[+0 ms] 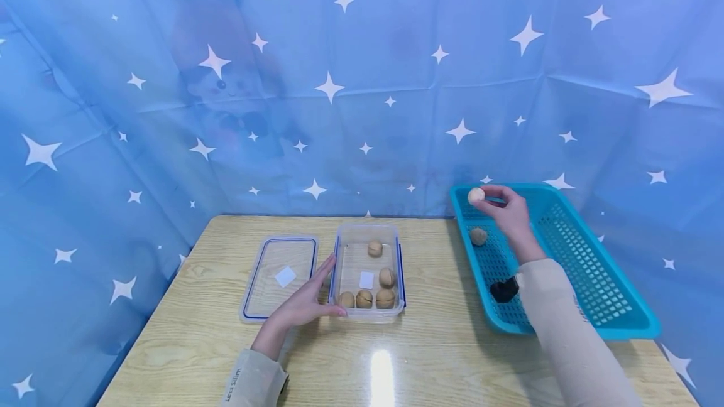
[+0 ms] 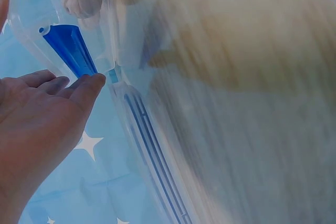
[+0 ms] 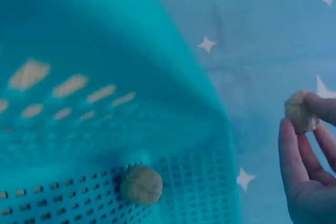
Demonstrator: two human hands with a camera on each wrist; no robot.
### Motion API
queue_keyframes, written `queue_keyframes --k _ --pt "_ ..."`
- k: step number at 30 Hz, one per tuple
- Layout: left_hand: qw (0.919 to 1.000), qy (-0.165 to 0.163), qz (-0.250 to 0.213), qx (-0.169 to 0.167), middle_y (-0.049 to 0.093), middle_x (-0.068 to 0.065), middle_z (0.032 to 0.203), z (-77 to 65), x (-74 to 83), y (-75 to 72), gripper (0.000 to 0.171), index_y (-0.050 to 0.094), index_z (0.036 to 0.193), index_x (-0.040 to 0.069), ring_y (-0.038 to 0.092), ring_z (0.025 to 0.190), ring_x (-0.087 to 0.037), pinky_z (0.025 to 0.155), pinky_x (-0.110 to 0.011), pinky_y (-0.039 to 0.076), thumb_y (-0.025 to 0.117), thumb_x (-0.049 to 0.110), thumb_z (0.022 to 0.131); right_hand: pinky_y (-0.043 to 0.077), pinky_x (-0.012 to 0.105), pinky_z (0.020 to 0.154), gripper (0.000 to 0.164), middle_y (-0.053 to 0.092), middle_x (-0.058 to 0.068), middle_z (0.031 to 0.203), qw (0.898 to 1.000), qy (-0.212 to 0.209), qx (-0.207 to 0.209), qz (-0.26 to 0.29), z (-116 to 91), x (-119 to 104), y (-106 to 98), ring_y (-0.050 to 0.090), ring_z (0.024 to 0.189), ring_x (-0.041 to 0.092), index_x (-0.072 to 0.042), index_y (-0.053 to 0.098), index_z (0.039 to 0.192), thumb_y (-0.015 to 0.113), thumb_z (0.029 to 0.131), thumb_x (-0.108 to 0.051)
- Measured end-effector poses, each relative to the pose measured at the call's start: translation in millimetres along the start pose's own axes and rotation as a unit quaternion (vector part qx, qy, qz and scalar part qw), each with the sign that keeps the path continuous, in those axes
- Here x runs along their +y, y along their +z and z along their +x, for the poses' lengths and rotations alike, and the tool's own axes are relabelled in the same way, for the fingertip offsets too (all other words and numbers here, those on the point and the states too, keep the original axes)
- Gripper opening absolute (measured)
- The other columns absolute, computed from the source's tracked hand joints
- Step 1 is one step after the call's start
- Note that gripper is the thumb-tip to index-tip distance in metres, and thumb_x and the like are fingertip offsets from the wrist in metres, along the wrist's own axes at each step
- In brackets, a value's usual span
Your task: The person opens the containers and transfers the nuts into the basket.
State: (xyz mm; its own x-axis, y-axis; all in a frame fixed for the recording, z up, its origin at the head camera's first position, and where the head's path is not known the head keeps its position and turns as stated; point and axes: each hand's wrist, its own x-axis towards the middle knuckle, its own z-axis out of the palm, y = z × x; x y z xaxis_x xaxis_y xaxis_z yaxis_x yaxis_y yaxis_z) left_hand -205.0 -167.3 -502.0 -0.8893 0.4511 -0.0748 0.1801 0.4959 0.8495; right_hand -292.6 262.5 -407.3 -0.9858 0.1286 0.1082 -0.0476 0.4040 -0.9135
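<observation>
Between thumb and fingers my right hand (image 1: 510, 213) pinches a walnut (image 1: 476, 195), raised over the far left part of the turquoise basket (image 1: 613, 256). The right wrist view shows the same pale walnut (image 3: 301, 112) at the fingertips. One more walnut (image 1: 478, 236) lies in the basket below. My left hand (image 1: 302, 303) rests against the left side of a clear plastic box (image 1: 366, 229), thumb at its near corner and fingers along the side. Inside the box several walnuts (image 1: 385, 298) sit along the near and right sides, around a white square (image 1: 366, 280).
Left of the box a clear lid (image 1: 266, 275) with a blue seal lies on the wooden table (image 1: 441, 344). Something black (image 1: 504, 290) shows by the right wrist, over the basket. Behind the table hangs a blue curtain (image 1: 384, 118) with white stars.
</observation>
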Motion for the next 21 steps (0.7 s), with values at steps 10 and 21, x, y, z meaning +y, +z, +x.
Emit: queue_keyframes --k 10,21 --pt "1.0000 0.000 -0.003 -0.002 -0.003 -0.008 0.170 0.3 -0.5 -0.4 0.115 0.003 0.162 0.017 0.000 0.156 -0.037 0.122 -0.065 0.012 0.083 0.036 0.081 0.044 0.055 0.107 0.065 0.047 0.016 0.143 1.000 0.007 -0.006 -0.021 8 29 -12 0.049 0.125 0.023 -0.007 0.046 0.146 0.061 0.096 -0.046" --pt "1.0000 0.005 0.001 0.000 -0.002 -0.008 0.170 0.0 0.1 -0.3 0.115 0.004 0.162 0.016 0.000 0.156 -0.036 0.123 -0.064 0.011 0.083 0.035 0.080 0.042 0.058 0.104 0.065 0.042 0.023 0.146 0.999 0.023 -0.025 -0.030 6 55 -21 0.048 0.121 0.026 -0.001 0.043 0.146 0.059 0.099 -0.043"
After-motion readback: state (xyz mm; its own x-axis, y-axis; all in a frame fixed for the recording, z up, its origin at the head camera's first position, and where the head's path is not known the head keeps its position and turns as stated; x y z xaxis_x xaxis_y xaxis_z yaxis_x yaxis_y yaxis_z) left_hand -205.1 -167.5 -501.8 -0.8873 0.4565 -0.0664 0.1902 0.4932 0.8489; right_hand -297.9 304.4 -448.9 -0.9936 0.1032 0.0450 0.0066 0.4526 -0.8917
